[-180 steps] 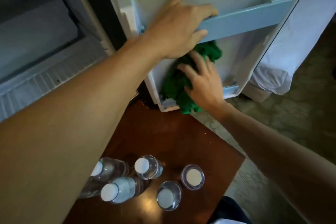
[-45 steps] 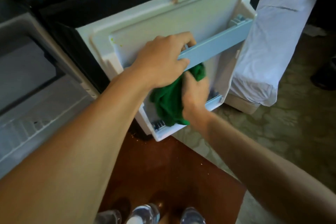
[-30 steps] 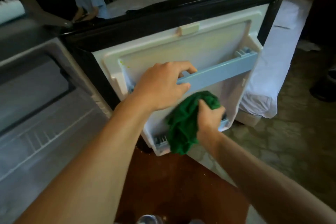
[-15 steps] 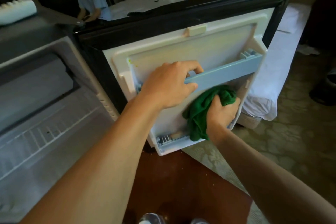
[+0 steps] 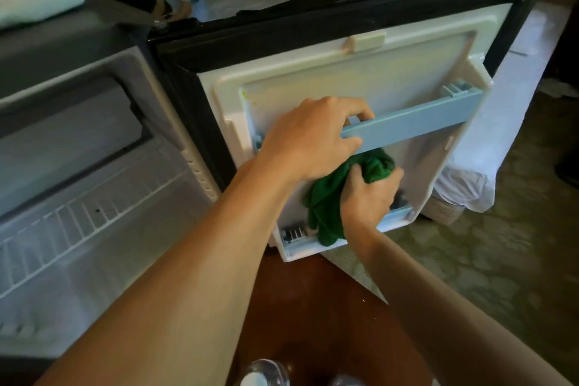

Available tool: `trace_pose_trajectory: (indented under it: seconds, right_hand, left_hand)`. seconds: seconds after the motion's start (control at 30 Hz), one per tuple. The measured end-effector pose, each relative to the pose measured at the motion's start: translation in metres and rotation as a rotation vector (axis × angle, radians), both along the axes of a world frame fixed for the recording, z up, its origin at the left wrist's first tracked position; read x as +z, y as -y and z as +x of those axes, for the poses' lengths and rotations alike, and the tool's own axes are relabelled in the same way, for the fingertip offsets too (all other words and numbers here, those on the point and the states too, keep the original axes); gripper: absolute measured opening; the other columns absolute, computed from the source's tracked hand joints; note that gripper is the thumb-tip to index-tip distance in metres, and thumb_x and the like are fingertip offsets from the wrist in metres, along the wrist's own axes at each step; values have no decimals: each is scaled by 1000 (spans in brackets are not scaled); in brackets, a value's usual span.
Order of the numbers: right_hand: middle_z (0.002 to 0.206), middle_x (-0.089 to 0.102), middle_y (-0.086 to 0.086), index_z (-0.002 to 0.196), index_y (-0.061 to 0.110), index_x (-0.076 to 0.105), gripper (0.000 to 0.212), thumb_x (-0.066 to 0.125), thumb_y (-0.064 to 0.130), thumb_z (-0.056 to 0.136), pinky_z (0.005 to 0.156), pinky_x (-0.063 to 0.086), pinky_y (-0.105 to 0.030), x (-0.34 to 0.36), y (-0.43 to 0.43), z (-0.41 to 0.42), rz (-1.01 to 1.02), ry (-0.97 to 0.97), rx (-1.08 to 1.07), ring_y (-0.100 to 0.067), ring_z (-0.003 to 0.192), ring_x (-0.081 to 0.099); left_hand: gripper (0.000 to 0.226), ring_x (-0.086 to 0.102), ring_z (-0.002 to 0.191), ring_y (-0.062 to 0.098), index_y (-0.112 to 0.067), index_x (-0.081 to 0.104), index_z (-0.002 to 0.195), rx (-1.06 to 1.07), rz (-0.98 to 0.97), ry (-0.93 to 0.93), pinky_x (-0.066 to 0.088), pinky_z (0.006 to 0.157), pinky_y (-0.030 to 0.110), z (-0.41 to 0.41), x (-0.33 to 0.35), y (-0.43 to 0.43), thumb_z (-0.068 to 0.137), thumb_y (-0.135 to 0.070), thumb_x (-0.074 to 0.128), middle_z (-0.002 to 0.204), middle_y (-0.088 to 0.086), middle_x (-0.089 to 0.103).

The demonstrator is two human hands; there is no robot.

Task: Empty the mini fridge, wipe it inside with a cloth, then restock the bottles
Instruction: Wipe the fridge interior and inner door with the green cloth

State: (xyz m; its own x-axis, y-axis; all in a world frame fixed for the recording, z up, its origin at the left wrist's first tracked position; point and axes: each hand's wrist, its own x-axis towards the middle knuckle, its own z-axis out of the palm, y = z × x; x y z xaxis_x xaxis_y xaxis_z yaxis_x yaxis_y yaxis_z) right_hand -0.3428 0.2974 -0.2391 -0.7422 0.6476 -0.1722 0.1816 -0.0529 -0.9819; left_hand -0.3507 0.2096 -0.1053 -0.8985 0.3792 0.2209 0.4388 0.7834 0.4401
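The mini fridge stands open, its white door [image 5: 360, 72] swung out in front of me and its bare interior with a wire shelf [image 5: 94, 207] at the left. My left hand [image 5: 310, 138] grips the pale blue door rail [image 5: 416, 122] at its left end. Below the rail, my right hand [image 5: 366, 197] presses a bunched green cloth [image 5: 329, 197] against the lower door panel, just above the bottom door shelf [image 5: 398, 218]. Clear water bottles [image 5: 263, 374] with white caps peek in at the bottom edge, standing on the brown wooden table [image 5: 313, 307].
A white-covered bed [image 5: 507, 122] stands right behind the door's far edge. Patterned floor [image 5: 488, 260] lies to the right. A rolled white towel [image 5: 37, 0] lies on the fridge top at the upper left. Another person sits in the background.
My right hand has drawn the cloth slightly left and down along the lower door panel since half a second ago. My left hand stays on the rail. The view has lifted since the oldest frame.
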Motion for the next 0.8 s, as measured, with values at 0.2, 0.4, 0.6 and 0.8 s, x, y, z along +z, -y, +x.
trace_pose_trajectory:
  seconds: [0.2, 0.4, 0.6, 0.8]
  right_hand:
    - [103, 57, 0, 103, 22, 44, 33, 65, 30, 79, 92, 48, -43, 4, -8, 3, 150, -7, 225, -25, 102, 59]
    - [117, 49, -10, 122, 15, 38, 56, 68, 30, 76, 90, 45, -49, 5, 41, 11, 204, -245, 149, -34, 106, 54]
    - [125, 49, -13, 117, 8, 42, 44, 67, 24, 84, 94, 41, -41, -18, -11, 2, 233, 87, 291, -35, 114, 52]
    - [129, 55, -6, 130, 13, 46, 48, 62, 24, 86, 105, 38, -32, 15, -57, -18, -42, -67, -135, -24, 117, 53]
  left_hand:
    - [26, 55, 76, 18, -37, 66, 103, 6, 25, 43, 49, 75, 35, -6, 3, -3, 80, -26, 68, 70, -17, 52]
    - [30, 55, 76, 16, -36, 69, 108, -4, 40, 33, 47, 76, 31, -6, -1, 2, 80, -26, 71, 75, -14, 57]
    - [35, 65, 90, 21, -28, 69, 116, 38, 74, 68, 50, 86, 33, -5, 1, -3, 82, -20, 73, 88, -3, 64]
    - [36, 65, 90, 22, -27, 68, 118, 52, 96, 93, 51, 86, 34, 1, 0, -2, 83, -19, 72, 89, -1, 65]
